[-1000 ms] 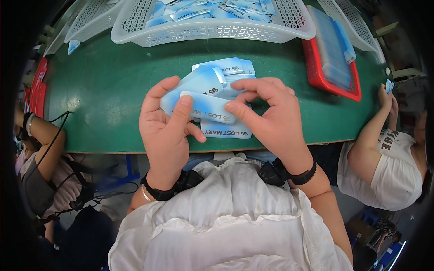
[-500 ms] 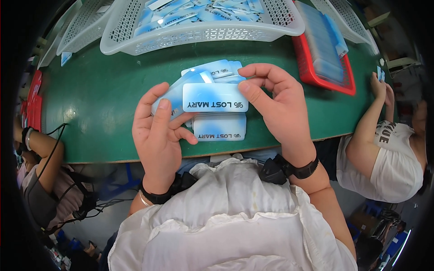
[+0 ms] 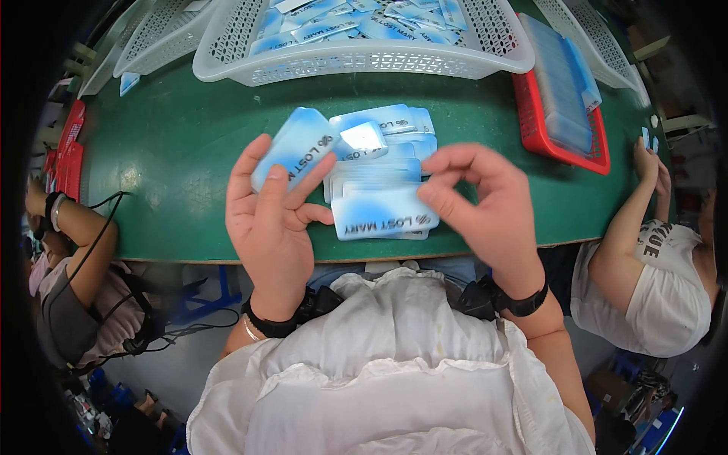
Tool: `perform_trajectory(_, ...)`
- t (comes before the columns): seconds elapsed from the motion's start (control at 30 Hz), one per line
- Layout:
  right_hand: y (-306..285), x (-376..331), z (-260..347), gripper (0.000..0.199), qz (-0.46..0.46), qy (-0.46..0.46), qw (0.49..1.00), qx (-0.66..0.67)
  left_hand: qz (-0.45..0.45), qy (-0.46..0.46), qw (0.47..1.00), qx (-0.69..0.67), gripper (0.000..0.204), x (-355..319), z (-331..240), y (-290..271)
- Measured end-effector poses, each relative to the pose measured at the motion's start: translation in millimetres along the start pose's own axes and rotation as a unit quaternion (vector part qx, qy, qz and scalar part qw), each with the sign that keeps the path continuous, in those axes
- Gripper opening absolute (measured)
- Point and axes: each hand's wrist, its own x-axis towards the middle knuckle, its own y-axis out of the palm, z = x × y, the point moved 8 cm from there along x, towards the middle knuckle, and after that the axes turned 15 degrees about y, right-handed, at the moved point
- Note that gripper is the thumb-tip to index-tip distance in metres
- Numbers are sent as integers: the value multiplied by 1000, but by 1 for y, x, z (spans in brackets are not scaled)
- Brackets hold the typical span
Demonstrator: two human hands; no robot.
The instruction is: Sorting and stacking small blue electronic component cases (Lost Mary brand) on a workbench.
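Note:
My left hand is closed on a glossy blue-and-white card, tilted between thumb and fingers; whether more cards lie beneath it I cannot tell. Between its thumb and fingers my right hand pinches the right end of another blue-and-white card, slightly blurred, low over the near end of the card pile. That loose pile of overlapping cards lies on the green table in front of me, stretching away between my hands.
A white perforated basket full of similar cards stands beyond the pile. To its right is a red basket with a stack of translucent sheets or trays. More white baskets are at the far left. People sit on both sides.
My right hand has brought its card nearer to me, down over the near end of the pile. The card in my left hand is now more fully exposed. The whole view has shifted slightly.

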Motion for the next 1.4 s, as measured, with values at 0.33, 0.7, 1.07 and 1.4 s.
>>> perform_trajectory(0.33,15,-37,12,19,-171,-294,880,-333,7,29,999,41,42,-3,-9,1)
perform_trajectory(0.7,31,-35,17,32,-87,-324,837,-432,9,13,1000,13,44,-4,-5,-2)
perform_trajectory(1.07,31,-33,13,43,-75,-320,836,-439,16,-3,1000,17,44,-5,-4,-2)
perform_trajectory(1.4,21,-7,18,48,-137,-321,840,-416,27,6,998,55,50,5,8,3)
